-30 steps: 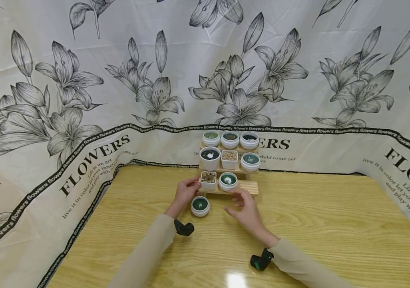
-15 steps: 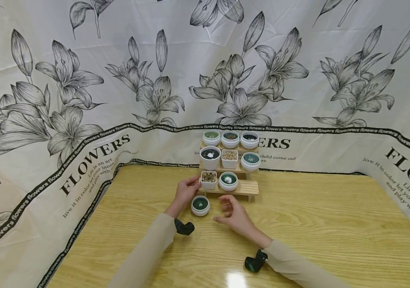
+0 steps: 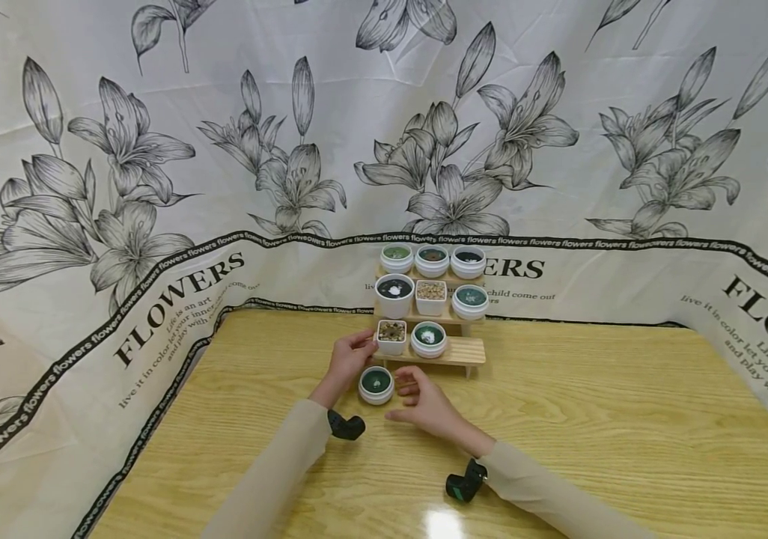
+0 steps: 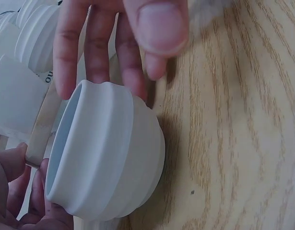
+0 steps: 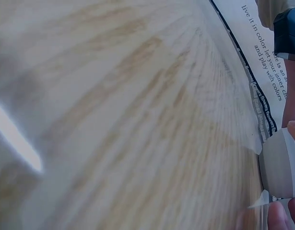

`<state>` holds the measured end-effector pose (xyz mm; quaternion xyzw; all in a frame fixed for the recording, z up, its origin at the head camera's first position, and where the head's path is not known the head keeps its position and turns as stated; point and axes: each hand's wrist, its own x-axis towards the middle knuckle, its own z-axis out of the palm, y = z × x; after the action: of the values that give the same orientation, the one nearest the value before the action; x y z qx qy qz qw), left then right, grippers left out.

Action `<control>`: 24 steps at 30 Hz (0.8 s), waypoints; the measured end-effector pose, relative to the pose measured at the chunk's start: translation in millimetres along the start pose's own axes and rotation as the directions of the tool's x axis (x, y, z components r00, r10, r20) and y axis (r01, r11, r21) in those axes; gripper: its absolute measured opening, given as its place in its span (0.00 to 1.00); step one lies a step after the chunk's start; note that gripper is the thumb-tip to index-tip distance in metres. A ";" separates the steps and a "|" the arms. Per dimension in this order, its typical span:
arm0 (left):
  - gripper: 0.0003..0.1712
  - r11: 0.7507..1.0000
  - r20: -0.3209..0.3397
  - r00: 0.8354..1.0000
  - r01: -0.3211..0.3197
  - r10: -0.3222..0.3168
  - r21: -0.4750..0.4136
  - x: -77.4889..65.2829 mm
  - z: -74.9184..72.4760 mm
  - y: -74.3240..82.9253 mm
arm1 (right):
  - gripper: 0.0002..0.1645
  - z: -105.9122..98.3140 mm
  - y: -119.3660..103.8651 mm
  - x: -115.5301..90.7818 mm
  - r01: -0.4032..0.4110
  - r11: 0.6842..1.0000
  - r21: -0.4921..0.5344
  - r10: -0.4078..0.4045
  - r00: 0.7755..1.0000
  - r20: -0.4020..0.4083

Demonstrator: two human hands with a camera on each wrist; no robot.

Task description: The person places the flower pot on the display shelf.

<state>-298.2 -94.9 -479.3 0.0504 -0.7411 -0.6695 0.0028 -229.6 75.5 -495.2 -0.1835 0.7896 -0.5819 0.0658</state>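
Observation:
A round white ridged pot with dark green contents (image 3: 376, 394) stands on the table in front of a tiered wooden stand (image 3: 462, 350). My right hand (image 3: 427, 406) is just right of this pot, fingers and thumb spread apart and nothing held. In the left wrist view the right fingers (image 4: 95, 45) reach close to the side of the pot (image 4: 106, 153). My left hand (image 3: 346, 362) pinches the left end of the stand's lowest step (image 4: 41, 136) between thumb and fingers. On that step sit a square pebble-topped pot (image 3: 391, 346) and a round green-filled pot (image 3: 428, 349).
The middle step bears a tall round dark-filled pot (image 3: 394, 305), a square pebble pot (image 3: 430, 305) and a round green pot (image 3: 470, 308). Three more round pots line the top step, including a light green one (image 3: 397, 266). A flower-printed cloth (image 3: 317, 284) hangs behind.
My right hand has moved left and slightly down from the right part of the lowest step to beside the loose round pot. The left hand stays on the stand's edge.

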 end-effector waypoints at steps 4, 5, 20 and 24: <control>0.20 1.000 0.002 1.000 -0.003 0.003 -0.007 0.6 0.1 0.2 | 0.39 3.5 -2.0 5.3 0.004 1.000 0.005 -0.004 1.000 -0.014; 0.20 1.000 0.001 1.000 -0.002 0.002 -0.008 0.9 0.1 0.4 | 0.39 4.3 -2.7 6.4 0.002 1.000 0.004 -0.002 1.000 -0.019; 0.19 1.000 0.005 1.000 -0.003 0.003 0.002 2.3 -0.6 -1.4 | 0.40 16.7 -3.8 19.8 0.052 0.997 -0.065 -0.056 0.997 -0.054; 0.20 1.000 0.008 1.000 -0.009 0.009 -0.001 1.2 -1.2 -0.3 | 0.40 21.0 -4.1 23.8 0.045 0.994 -0.097 -0.054 0.994 -0.091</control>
<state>-299.2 -96.3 -479.5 0.0443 -0.7410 -0.6701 0.0027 -244.0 46.9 -495.3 -0.1785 0.8137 -0.5531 0.0057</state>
